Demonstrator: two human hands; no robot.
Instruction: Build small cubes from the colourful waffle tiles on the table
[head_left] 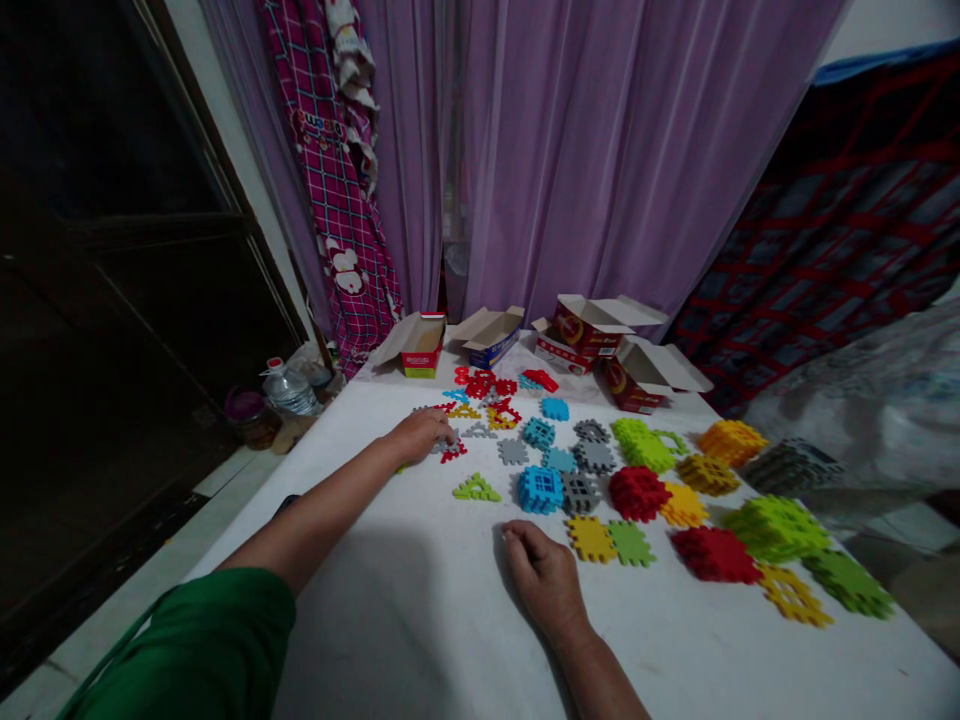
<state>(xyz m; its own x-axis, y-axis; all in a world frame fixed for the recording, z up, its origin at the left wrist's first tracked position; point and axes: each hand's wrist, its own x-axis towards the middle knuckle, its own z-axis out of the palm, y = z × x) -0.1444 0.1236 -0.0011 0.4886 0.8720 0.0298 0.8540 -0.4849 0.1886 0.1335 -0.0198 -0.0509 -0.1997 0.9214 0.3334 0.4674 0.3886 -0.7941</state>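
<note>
Presently, the left hand (420, 436) curls over grey plastic lattice tiles (444, 447), grip indeterminate; the right hand (544, 580) rests curled, empty, on the white tabletop (390, 640).

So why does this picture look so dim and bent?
In the head view, the room is dim, and the doorway at left sinks nearly black. The wide lens bends the white table toward the edges, and a soft shadow lies beside the left forearm.

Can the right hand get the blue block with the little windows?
Probably yes. The right hand rests on the white table just below the blue plastic waffle block, with only bare tabletop between them. The yellow piece and green piece lie off to one side, so they look out of the way.
</note>
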